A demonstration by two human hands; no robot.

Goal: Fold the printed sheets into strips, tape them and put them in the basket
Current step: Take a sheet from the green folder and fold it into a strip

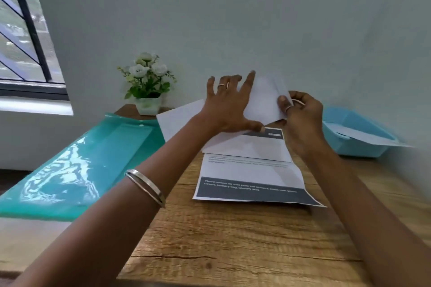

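A white sheet (263, 100) is lifted above the table's far side, its blank back toward me. My left hand (229, 105) spreads flat against it with fingers apart. My right hand (300, 114) pinches its right edge between thumb and fingers. Below lie more printed sheets: a partly folded one (251, 147) with a dark header, and a flat one (251, 179) with a dark grey band and white text. The light blue basket (335, 133) stands at the right against the wall, holding a folded white paper (363, 136). No tape is visible.
A glossy teal plastic folder (77, 163) overhangs the wooden table's (233, 240) left side. A small pot of white flowers (148, 84) stands at the back left by the wall. A window is at the far left.
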